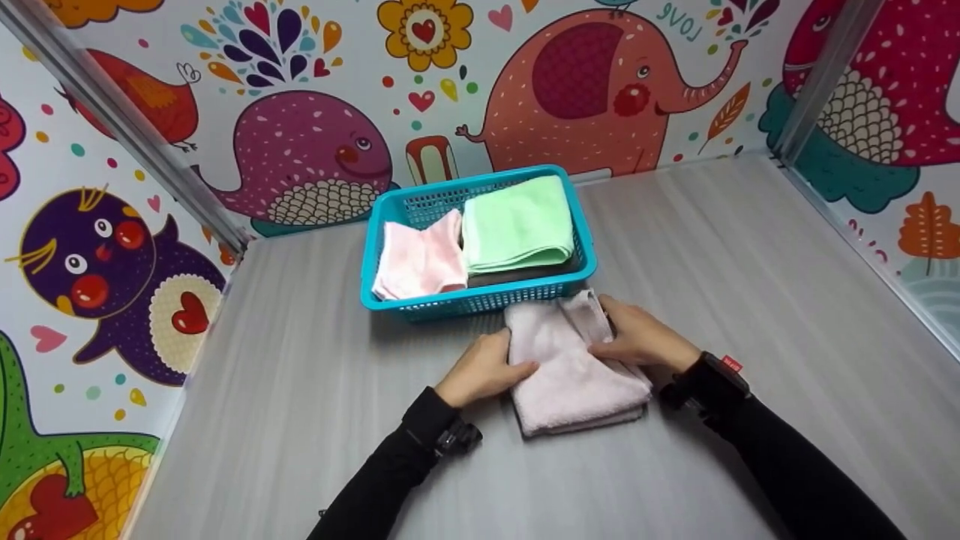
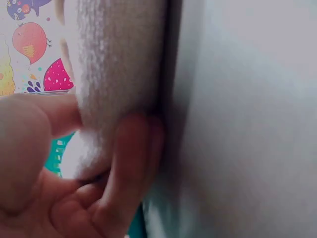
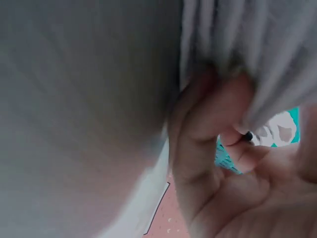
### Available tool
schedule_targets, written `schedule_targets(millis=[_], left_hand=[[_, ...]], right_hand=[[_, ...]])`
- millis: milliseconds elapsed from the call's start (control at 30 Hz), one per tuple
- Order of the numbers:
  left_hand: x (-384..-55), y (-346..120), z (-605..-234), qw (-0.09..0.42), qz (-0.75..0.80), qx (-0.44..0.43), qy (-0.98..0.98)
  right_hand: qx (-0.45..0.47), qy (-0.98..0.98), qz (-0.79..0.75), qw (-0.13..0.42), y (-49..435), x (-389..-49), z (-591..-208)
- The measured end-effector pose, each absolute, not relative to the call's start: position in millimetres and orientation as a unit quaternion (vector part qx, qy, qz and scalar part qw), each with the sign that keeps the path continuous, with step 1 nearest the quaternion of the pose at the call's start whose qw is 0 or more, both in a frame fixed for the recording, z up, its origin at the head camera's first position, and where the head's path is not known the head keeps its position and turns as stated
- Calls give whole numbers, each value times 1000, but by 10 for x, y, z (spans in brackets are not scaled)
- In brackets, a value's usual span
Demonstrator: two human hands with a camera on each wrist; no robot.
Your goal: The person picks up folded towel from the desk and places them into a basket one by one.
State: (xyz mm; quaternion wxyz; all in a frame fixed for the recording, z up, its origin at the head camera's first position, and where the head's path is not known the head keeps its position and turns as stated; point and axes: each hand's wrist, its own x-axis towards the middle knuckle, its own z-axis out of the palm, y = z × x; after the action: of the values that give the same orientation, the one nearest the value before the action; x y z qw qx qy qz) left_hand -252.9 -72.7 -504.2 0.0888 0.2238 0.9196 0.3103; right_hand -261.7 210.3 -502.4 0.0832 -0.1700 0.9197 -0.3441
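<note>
A pale pink folded towel (image 1: pixel 566 382) lies on the table just in front of a teal basket (image 1: pixel 480 304). My left hand (image 1: pixel 484 371) grips its left edge, thumb on top; the left wrist view shows fingers (image 2: pixel 130 158) tucked beneath the towel (image 2: pixel 119 59). On the other side my right hand (image 1: pixel 641 337) pinches the towel's right edge, where the cloth is creased. In the right wrist view, curled fingers (image 3: pixel 213 111) reach under the towel (image 3: pixel 277 44). Inside the basket sit a pink towel (image 1: pixel 421 259) on the left and a folded green towel (image 1: pixel 517 225) on the right.
The grey table (image 1: pixel 300 375) runs back to a wall (image 1: pixel 442 82) printed with cartoon animals. A similar printed panel (image 1: pixel 45 150) stands at the left, another (image 1: pixel 922 150) at the right. Something dark lies under the green towel in the basket.
</note>
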Motion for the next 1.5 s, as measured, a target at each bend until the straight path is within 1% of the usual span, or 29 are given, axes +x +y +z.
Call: schedule_targets(millis=[200, 400, 533, 667, 767, 867, 967, 1033, 1100, 1267, 1333, 1433, 1500], left_hand=[[-2537, -709, -5062, 85, 320, 228, 916], [-2531, -709, -5025, 89, 330, 235, 910], [-2515, -729, -4921, 100, 365, 245, 892], [-2482, -763, -4758, 99, 416, 255, 867], [-2447, -795, -4623, 80, 476, 253, 838], [-2425, -816, -4510, 37, 530, 251, 809], [-2437, -820, -4466, 3, 563, 249, 788], [-2459, -818, -4461, -5, 583, 244, 775], [-2483, -827, -4462, -22, 585, 241, 774], [-2585, -916, -4442, -90, 550, 259, 789], [-2631, -983, -4421, -87, 561, 257, 782], [-2687, -1095, -4372, -64, 596, 236, 764], [-2718, -1168, -4347, -53, 615, 226, 754]], right_hand=[[-168, 920, -337, 111, 2097, -2612, -5030], [-179, 895, -384, 140, 2094, -2596, -4983], [-186, 880, -405, 161, 2135, -2566, -4871], [-198, 869, -423, 163, 2198, -2515, -4658], [-199, 853, -460, 143, 2220, -2475, -4463], [-195, 832, -507, 110, 2205, -2456, -4295], [-193, 824, -527, 74, 2169, -2456, -4181], [-195, 827, -524, 55, 2134, -2481, -4142], [-196, 829, -522, 40, 2090, -2529, -4117], [-186, 822, -539, 15, 1922, -2715, -4047], [-178, 822, -541, 9, 1834, -2793, -4014], [-165, 828, -536, -3, 1692, -2911, -3980], [-156, 834, -529, -21, 1598, -2993, -3976]])
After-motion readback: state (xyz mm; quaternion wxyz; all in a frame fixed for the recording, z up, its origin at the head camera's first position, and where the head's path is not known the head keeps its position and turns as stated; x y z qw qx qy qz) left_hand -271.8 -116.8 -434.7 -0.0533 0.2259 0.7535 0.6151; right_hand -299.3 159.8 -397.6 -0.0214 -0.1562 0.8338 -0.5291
